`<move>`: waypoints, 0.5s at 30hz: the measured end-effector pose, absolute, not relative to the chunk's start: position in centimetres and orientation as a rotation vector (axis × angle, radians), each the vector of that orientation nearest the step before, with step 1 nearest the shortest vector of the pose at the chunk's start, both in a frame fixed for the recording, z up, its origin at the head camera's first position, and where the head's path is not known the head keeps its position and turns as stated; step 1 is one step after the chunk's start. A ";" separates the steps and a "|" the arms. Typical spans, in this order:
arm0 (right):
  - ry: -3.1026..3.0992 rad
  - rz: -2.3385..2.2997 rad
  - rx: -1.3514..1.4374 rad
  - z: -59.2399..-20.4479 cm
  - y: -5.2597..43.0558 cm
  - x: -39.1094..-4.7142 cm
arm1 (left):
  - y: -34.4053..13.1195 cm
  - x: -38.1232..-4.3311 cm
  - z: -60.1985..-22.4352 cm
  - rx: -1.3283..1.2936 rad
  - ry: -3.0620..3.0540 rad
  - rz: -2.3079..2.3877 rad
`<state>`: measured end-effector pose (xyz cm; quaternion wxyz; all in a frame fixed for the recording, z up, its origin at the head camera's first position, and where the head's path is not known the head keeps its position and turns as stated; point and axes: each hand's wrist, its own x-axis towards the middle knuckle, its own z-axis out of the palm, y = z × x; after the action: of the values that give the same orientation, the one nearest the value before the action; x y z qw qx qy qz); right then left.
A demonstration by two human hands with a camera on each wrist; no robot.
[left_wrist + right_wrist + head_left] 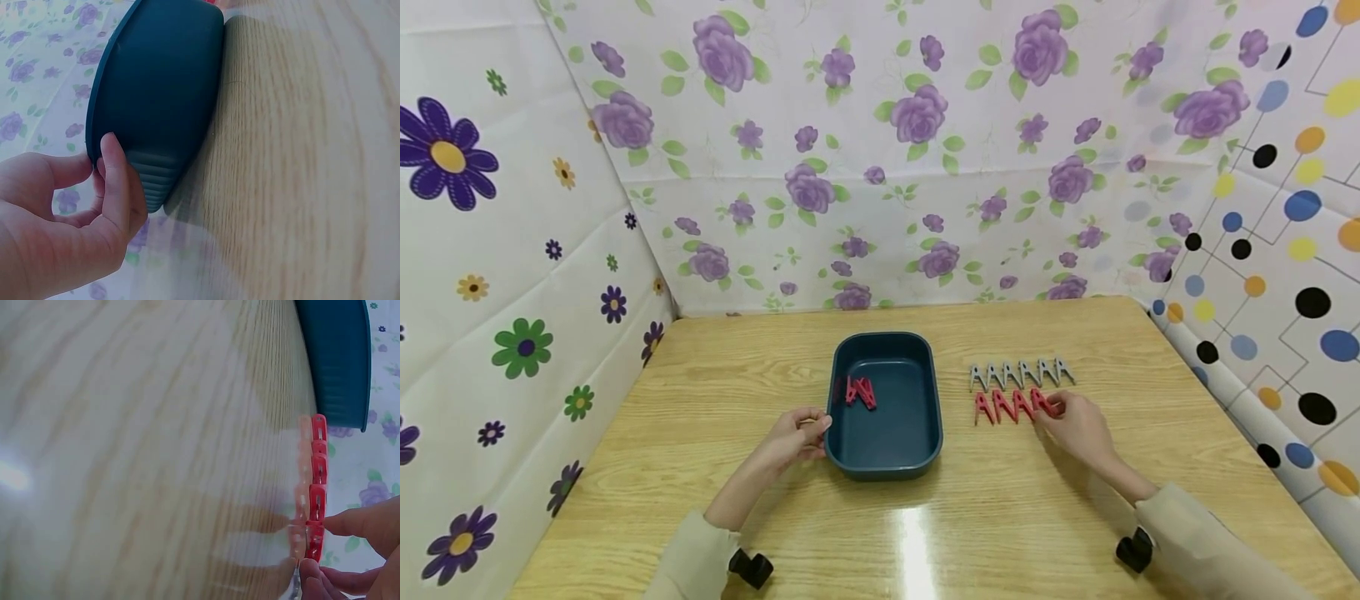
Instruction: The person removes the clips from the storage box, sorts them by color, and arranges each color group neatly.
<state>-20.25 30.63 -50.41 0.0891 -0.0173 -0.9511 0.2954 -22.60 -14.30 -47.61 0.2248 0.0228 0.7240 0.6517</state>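
Observation:
My left hand pinches the left rim of a dark teal plastic bin, its thumb on top and fingers along the outer wall. A few red clothespins lie inside toward the bin's left side. To the right of the bin, several more red clothespins form a row on the table. My right hand is at that row's right end, thumb and fingers pinching the last red clothespin from both sides. Just behind runs a row of several grey clothespins.
The wooden table backs onto a flowered cloth. A daisy-print cloth hangs at the left and a dotted cloth at the right. Each sleeve carries a small black device near the wrist.

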 end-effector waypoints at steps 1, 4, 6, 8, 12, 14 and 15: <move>-2.829 0.872 -0.054 -50.4 30.7 -20.3 | -14.3 -22.6 -47.6 0.064 1.994 1.799; -2.829 0.868 -0.055 -50.3 30.7 -20.3 | -14.4 -22.5 -47.6 0.065 1.989 1.803; -2.827 0.879 -0.054 -50.2 30.6 -20.2 | -14.4 -22.5 -47.5 0.061 1.985 1.807; -2.828 0.893 -0.050 -50.1 30.6 -20.2 | -14.4 -22.5 -47.6 0.057 1.988 1.805; -2.820 0.888 -0.034 -50.0 30.5 -20.2 | -14.4 -22.5 -47.6 0.057 1.990 1.806; -2.811 0.870 -0.025 -50.0 30.4 -20.3 | -14.4 -22.5 -47.5 0.060 1.988 1.807; -2.807 0.861 -0.024 -49.9 30.4 -20.4 | -14.4 -22.5 -47.5 0.063 1.989 1.806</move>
<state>-20.38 30.41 -49.95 0.1027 -0.0080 -0.9509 0.2919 -22.52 -14.38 -47.55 0.2251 0.0227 0.7212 0.6548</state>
